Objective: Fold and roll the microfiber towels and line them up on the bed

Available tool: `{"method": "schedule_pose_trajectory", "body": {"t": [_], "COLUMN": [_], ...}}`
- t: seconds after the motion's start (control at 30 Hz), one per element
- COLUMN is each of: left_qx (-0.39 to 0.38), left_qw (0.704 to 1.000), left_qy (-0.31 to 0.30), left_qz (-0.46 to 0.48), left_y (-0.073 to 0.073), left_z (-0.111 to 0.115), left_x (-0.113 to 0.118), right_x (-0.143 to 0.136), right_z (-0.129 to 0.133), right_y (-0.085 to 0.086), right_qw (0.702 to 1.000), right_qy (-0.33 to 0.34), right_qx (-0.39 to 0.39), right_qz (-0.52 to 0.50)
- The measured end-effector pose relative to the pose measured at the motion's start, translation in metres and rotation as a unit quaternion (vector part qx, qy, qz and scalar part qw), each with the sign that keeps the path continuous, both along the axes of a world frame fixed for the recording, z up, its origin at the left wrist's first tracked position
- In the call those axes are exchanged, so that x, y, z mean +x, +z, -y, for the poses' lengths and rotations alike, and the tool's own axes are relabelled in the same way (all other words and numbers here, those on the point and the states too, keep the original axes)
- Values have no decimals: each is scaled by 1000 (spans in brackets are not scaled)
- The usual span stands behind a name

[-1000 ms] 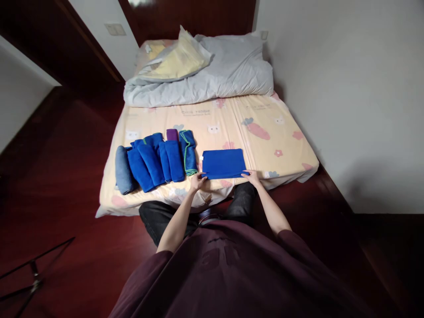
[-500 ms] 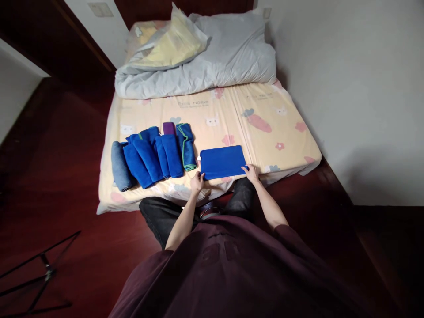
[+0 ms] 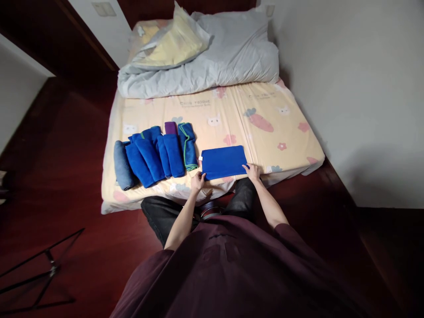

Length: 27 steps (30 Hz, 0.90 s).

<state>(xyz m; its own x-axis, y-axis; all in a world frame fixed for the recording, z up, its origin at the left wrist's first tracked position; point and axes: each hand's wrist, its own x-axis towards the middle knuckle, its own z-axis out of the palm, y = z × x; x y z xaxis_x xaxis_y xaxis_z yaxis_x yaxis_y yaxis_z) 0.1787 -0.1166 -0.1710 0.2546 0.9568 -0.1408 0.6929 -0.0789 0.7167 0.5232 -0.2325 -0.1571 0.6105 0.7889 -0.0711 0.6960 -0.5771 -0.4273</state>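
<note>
A blue towel [image 3: 224,161], folded into a flat rectangle with a white tag on its left edge, lies near the front edge of the bed. My left hand [image 3: 198,181] pinches its near left corner. At the near right corner, my right hand [image 3: 252,172] grips the cloth between thumb and fingers. Left of this towel are several rolled or folded ones: a grey-blue roll [image 3: 123,167], blue towels [image 3: 149,161], a purple one [image 3: 170,128] partly covered by blue, and a blue towel with green trim [image 3: 188,145].
The bed [image 3: 285,150] has a pale printed sheet. A grey quilt [image 3: 232,57] and a yellow-and-white pillow [image 3: 180,42] lie at its far end. A black metal stand [image 3: 52,267] is on the red floor at lower left. A white wall [image 3: 357,101] rises on the right.
The whole view has shifted slightly to the right. Both hands keep their hold on the towel's near corners, and the towels lie as before.
</note>
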Motion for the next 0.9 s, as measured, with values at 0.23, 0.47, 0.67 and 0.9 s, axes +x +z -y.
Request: {"method": "schedule_pose_trajectory", "body": {"t": [0.23,0.47,0.67,0.9], "left_qx": [23,205,176,168], "left_qw": [999,963,949,941], "left_qy": [17,-175,-248,-233], "left_qz": [40,5,-79,-179], "left_y": [10,14,4,19], "left_z": [7,23,26,9], "left_x": [-1,-18,-3,21], "right_x": [13,10,1,10], "right_z": [-7,21,33,1], "right_y": [6,16,6,18], "right_qw": [998,973,952,961], "right_qy": [-25,147,281,272], "right_qx": [47,180,114,28], "right_qz": [-40,8,27,38]}}
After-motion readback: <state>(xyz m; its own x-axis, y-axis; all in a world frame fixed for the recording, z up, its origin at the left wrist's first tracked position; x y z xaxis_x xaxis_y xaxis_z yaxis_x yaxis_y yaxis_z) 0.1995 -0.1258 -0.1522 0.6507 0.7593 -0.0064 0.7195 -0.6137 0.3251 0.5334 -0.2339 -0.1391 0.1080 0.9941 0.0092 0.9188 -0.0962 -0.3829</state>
